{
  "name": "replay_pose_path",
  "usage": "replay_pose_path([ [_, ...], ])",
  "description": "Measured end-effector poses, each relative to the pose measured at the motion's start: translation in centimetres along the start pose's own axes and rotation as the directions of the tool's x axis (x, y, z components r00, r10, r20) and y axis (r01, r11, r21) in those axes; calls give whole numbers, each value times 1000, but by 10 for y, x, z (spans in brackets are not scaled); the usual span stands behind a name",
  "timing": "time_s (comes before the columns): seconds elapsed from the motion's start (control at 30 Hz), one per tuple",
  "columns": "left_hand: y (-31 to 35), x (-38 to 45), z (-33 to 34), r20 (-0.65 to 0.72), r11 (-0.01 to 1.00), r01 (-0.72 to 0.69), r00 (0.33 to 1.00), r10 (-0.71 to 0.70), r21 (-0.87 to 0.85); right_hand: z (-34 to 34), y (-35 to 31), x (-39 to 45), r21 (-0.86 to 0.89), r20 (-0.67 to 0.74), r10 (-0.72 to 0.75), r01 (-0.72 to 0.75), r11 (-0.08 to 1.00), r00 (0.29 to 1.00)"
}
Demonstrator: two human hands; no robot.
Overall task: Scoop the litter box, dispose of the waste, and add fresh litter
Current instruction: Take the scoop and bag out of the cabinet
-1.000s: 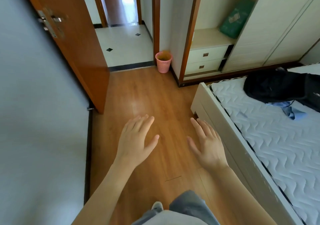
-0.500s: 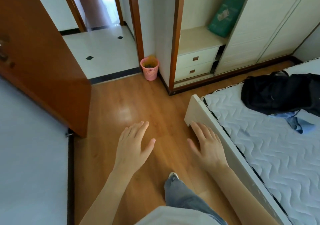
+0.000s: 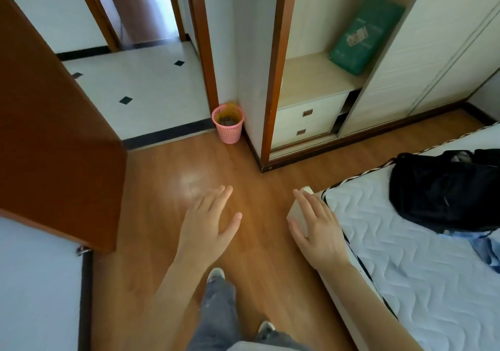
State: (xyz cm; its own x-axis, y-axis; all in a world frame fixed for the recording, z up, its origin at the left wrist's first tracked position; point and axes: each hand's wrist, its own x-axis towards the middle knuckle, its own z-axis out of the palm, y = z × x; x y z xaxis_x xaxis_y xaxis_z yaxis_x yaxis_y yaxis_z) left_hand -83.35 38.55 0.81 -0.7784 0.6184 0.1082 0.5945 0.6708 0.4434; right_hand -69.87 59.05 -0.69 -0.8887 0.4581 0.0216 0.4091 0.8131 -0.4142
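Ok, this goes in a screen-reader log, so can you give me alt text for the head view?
Both hands, left and right, are held open and empty above a wooden floor beside a bed. A pink wastebasket stands ahead by an open doorway, and a green bag leans in the wardrobe.

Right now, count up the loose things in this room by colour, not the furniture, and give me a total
Pink: 1, the mesh waste basket on the floor by the doorway
Green: 1, the bag on the wardrobe shelf
Black: 1, the backpack on the mattress
Blue: 1, the cloth beside the backpack
Total: 4
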Motion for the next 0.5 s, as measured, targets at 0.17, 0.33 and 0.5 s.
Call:
replay_pose_path([
  [0.17, -48, 86, 6, 69, 997, -75, 995, 75, 4, 33, -13, 77, 19, -6, 90, -90, 996, 996],
  [0.33, -90, 198, -14, 110, 986, -164, 981, 160, 34, 45, -46, 166, 51, -52, 216, -214, 976, 975],
  [0.5, -98, 295, -36, 116, 957, -288, 953, 281, 40, 29, -69, 243, 88, -133, 301, -291, 953, 944],
])
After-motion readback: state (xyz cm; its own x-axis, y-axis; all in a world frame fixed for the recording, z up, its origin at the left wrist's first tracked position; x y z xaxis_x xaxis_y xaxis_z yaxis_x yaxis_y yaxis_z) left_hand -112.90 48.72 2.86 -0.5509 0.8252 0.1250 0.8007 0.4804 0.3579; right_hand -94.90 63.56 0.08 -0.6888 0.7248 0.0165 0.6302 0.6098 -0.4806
